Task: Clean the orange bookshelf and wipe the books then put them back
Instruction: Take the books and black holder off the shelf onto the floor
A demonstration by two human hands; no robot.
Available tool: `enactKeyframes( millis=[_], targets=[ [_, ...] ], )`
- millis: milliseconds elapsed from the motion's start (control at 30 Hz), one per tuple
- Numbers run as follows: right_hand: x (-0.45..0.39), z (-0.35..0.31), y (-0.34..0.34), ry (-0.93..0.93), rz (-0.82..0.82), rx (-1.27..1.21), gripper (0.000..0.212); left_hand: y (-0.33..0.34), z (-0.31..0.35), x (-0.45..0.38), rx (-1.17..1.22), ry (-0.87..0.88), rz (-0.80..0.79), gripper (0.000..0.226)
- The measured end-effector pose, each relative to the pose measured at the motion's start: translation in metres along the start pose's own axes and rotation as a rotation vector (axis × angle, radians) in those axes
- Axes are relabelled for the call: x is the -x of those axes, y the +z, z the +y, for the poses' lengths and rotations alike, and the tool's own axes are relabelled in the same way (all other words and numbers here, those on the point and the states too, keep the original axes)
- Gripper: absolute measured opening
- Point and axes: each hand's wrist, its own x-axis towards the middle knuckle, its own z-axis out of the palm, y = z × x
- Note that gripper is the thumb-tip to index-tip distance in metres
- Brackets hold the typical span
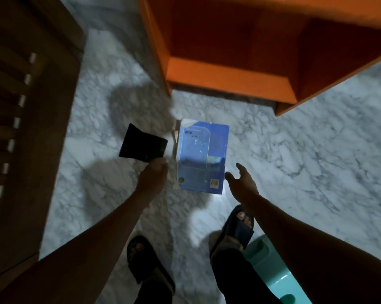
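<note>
Cut off by top and right edges: orange wooden bookshelf (229,69). Below it, blurred print on blue glossy book cover (201,154), unreadable. Teal plastic object (272,279) cropped at bottom edge.

Bare forearms, no sleeves visible; dark trousers (240,275); black open-toe slide sandals, left (149,263) and right (235,229), toes showing.

The grey marble floor (294,163) lies open on the right of the flat blue book (203,154) — a hand can pass there. The big orange wooden bookshelf (240,62) blocks the way ahead. A dark brown slatted wooden frame (20,128) walls off the left — a teal plastic stool (270,273) sits behind.
</note>
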Motion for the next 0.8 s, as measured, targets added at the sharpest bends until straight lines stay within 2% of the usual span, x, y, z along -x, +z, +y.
enactKeyframes(
  millis=[67,167,333,400,533,800],
  targets=[
    [0.038,-0.022,-0.036,-0.050,0.040,-0.019,0.063,-0.017,0.037,0.032,0.016,0.065,-0.036,0.052],
    [0.095,-0.058,-0.099,-0.100,0.124,-0.071,0.062,-0.047,0.099,0.081,0.017,0.135,-0.055,0.036],
    [0.206,-0.111,-0.207,-0.187,0.249,-0.114,0.062,-0.111,0.197,0.175,-0.116,0.330,-0.081,0.037],
    [0.253,-0.126,-0.245,-0.217,0.307,-0.138,0.062,-0.136,0.235,0.212,-0.092,0.409,-0.106,0.037],
    [0.337,-0.139,-0.308,-0.261,0.456,-0.164,0.059,-0.170,0.304,0.274,-0.099,0.579,-0.200,0.042],
    [0.479,-0.138,-0.434,-0.314,0.803,-0.297,0.057,-0.187,0.453,0.411,-0.103,1.027,-0.210,0.036]
  ],
)
